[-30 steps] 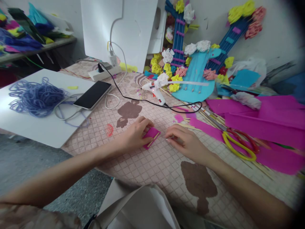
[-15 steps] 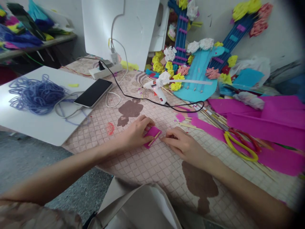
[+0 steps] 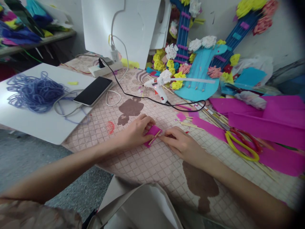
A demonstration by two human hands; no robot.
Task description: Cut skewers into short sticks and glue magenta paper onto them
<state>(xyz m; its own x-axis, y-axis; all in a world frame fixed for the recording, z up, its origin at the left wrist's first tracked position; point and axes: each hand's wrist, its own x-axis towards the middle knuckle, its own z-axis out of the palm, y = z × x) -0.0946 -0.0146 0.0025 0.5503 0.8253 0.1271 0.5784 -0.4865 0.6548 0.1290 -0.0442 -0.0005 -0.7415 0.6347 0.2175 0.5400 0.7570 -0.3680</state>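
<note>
My left hand [image 3: 137, 132] is closed on a small piece of magenta paper [image 3: 153, 129], fingers above and thumb below, keeping it on the tablecloth. A short thin wooden stick [image 3: 154, 138] lies along the paper's right edge, partly beside the left thumb. My right hand [image 3: 182, 143] is bent in a pinch, its fingertips right by the stick and that edge. Whether anything is between those fingertips is too small to tell. Beyond the hands, a white hot glue gun [image 3: 158, 87] stands on the table with its black cord.
Scissors [image 3: 241, 146] with red and yellow handles lie at right among magenta paper sheets [image 3: 267, 124] and thin sticks. At left, a phone [image 3: 94, 91] and purple yarn [image 3: 35, 92] rest on a white board [image 3: 57, 127]. A power strip [image 3: 106, 68] and blue paper guitars [image 3: 197, 73] stand behind.
My right fingertips have moved slightly left, up to the stick and the paper's edge. My left hand keeps its hold on the paper. The view has shifted slightly.
</note>
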